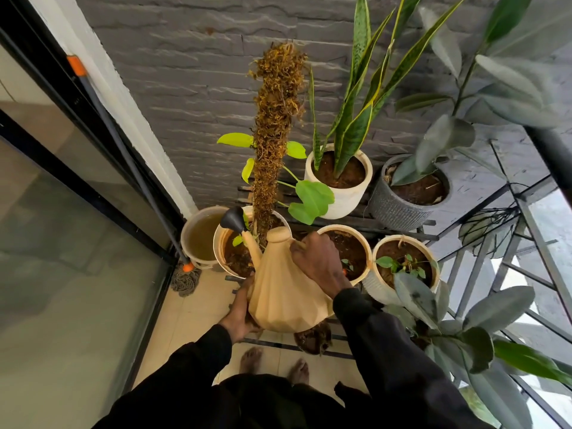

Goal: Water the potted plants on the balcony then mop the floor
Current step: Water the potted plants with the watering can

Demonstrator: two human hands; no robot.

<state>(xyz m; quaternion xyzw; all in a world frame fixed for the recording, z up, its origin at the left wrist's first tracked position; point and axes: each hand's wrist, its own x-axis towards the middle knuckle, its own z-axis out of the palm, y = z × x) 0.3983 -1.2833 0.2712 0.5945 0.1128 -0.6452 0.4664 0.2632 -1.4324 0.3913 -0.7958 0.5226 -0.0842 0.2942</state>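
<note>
Watering under way: right hand (318, 263) grips the watering can (283, 294) by its handle, left hand (240, 311) cups its base, spout tipped over the moss-pole pot (217, 239) just ahead; mop (185, 278), well left of the grip, untouched.

I see a dark grey rough-stone wall (192, 88) at the back, with a white pillar (123, 97) beside it. Left: glass door (62, 227), black frame. Beige tile floor (192, 311). Black slatted rack (340, 226) near the wall. Right: black metal railing (526, 243), daylight coming through.
</note>
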